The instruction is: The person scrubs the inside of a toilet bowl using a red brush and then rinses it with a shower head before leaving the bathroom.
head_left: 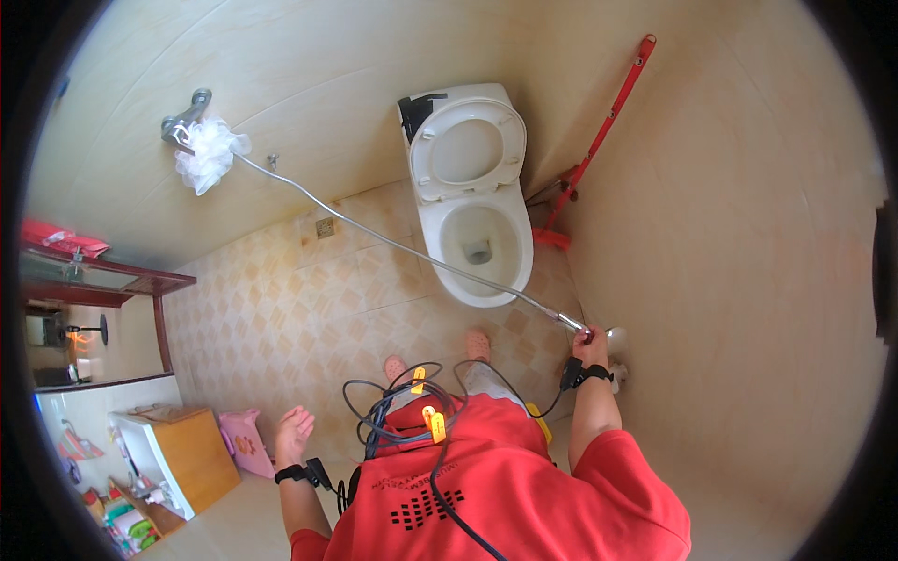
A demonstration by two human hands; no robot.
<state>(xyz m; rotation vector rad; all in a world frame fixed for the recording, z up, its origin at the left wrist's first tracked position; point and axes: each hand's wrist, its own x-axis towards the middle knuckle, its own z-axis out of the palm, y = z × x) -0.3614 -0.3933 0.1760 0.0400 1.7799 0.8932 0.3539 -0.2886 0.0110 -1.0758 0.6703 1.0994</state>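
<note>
My right hand (590,348) is closed round the handle of a hand shower, and its pale head (615,340) shows just past my fingers. From the handle a silver shower hose (374,237) stretches across the toilet bowl to the mixer tap (184,122) on the far left wall. My left hand (295,432) hangs at my left side, palm turned up and fingers loosely apart, with nothing in it. The white toilet (436,251) stands ahead of me with its lid and seat raised.
A white bath puff (210,157) hangs at the tap. A red long-handled broom (603,131) leans in the corner right of the toilet. Coiled black cables (379,411) hang at my waist. At left are a pink bag (246,442), a cabinet (201,458) and a doorframe (161,332).
</note>
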